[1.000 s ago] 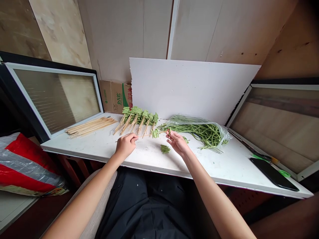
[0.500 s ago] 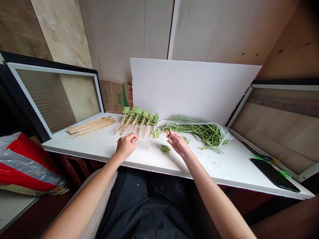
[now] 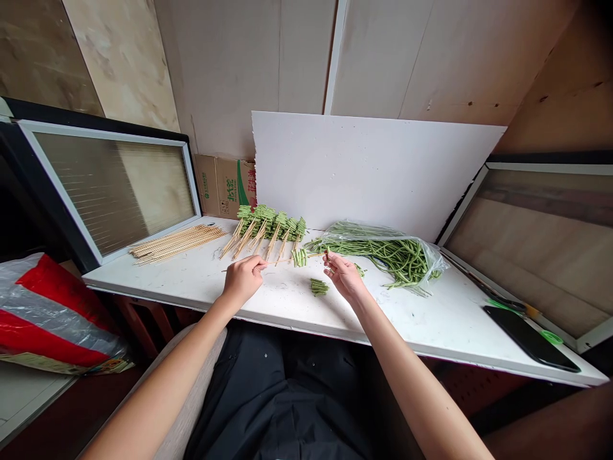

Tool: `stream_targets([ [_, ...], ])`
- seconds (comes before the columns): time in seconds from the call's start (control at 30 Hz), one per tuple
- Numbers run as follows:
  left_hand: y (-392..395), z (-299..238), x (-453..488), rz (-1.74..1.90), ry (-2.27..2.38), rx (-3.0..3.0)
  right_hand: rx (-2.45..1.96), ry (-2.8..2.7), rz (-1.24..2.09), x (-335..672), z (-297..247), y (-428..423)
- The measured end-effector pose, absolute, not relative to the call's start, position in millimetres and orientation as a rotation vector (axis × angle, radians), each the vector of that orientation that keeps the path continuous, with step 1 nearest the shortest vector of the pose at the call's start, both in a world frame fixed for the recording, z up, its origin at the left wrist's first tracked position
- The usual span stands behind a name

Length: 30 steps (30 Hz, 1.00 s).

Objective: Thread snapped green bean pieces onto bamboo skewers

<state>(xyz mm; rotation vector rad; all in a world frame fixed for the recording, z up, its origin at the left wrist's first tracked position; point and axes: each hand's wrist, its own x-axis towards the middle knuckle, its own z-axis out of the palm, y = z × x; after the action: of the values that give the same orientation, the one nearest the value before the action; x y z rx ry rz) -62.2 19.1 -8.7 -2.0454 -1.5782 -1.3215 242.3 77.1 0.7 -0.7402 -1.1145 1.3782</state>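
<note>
My left hand [image 3: 243, 279] is closed around a thin wooden skewer [image 3: 279, 261], held level above the table. Several short green bean pieces [image 3: 299, 257] are threaded side by side along its middle. At the skewer's right end, my right hand [image 3: 343, 269] pinches a small bean piece [image 3: 328, 253] between thumb and fingertips. Just below lies a small pile of cut bean pieces [image 3: 318, 287] on the table; more pieces show partly behind my right hand. Behind my hands, finished bean skewers [image 3: 272, 225] are stacked with their bare ends toward me.
Bare skewers [image 3: 178, 245] lie in a bundle at left. A clear bag of long green beans [image 3: 397, 255] rests at back right. A black phone [image 3: 530, 337] and scissors [image 3: 502, 299] lie at far right. A white board [image 3: 373, 172] and cardboard box [image 3: 223, 185] stand behind the table [image 3: 407, 326].
Both hands hold nearly the same pose. The right fingers have shifted very slightly at the skewer's right end; the view has moved a little.
</note>
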Motion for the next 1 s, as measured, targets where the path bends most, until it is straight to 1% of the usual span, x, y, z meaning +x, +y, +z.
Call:
stream_targets([
  [0.3,17,-8,-61,-1.292,-1.543,-2.039,-0.788,-1.136,1.300,239,-1,75],
  [0.5,18,-7,-62,-1.368,-1.533,-2.022,-0.771,-1.107,1.339,237,5,72],
  [0.67,18,-6,-62,-1.385,-1.541,-2.030,-0.793,-1.030,1.301,234,5,72],
  [1.0,9,0,-49,-1.332,-1.498,-2.011,-0.790,-1.043,1.103,226,3,72],
])
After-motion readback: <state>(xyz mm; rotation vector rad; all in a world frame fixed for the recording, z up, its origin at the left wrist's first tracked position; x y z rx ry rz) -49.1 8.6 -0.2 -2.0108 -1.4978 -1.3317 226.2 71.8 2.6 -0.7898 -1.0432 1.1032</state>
